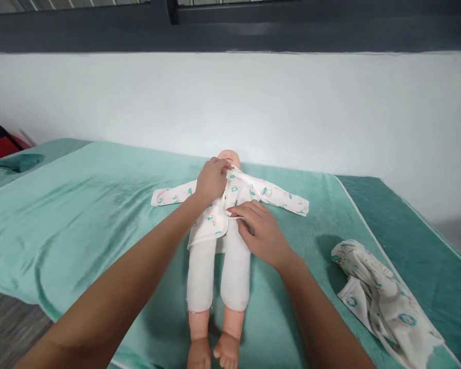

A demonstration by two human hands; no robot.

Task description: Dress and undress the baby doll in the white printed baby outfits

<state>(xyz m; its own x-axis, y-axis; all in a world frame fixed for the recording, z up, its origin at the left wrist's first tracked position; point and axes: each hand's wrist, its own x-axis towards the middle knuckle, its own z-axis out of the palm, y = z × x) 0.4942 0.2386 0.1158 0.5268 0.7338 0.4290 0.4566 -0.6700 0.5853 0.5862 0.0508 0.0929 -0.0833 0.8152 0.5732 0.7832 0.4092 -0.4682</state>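
Observation:
A baby doll point(230, 157) lies on its back, its bare feet toward me and its legs in white cloth. It has on a white baby shirt point(217, 219) with a small teal print, both sleeves stretched out sideways. At the collar, just below the doll's face, my left hand point(214, 179) has its fingers bent on the shirt's edge. Lower down, my right hand point(262, 229) pinches the front edge of the shirt near its hem, lifting it slightly over the top of the legs. My left hand and forearm hide part of the chest and one sleeve.
Under the doll spreads a light green velvety cover point(130, 205). A crumpled white printed baby garment point(384, 307) lies at the right, near the cover's pale edge. Behind stands a white wall point(230, 102) with a dark ledge above. A red and black object point(0, 146) shows at far left.

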